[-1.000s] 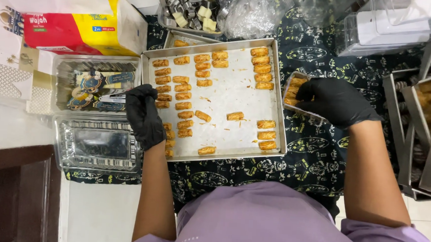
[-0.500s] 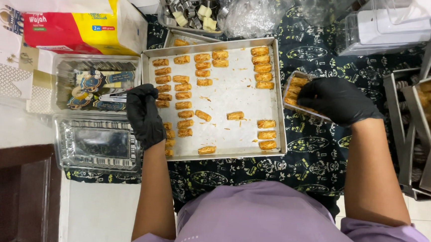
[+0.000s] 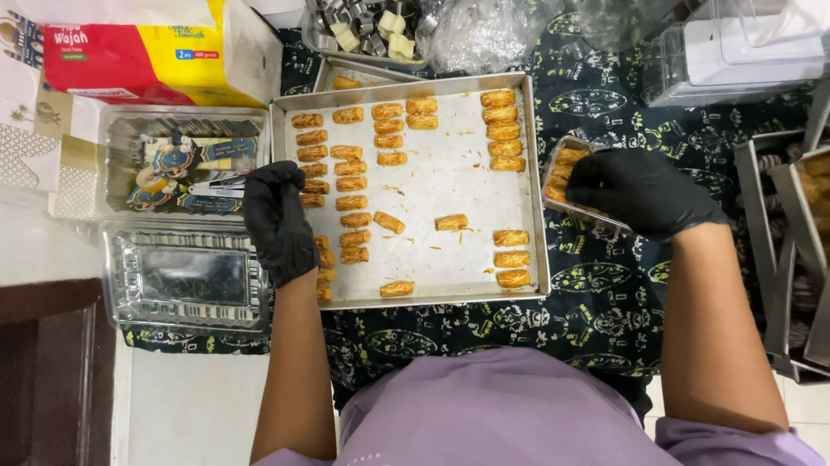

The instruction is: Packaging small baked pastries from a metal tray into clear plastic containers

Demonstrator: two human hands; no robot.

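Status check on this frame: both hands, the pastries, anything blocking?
Left hand at baking tray edge, touching pastry rolls. Right hand gripping small clear container of rolls. Nothing between them.

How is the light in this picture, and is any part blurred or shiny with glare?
Head view: light is even and soft, shadows faint. The baking tray and pastries are sharp. Both gloved hands, left and right, look crisp. Glare shows on the clear plastic box and plastic bag.
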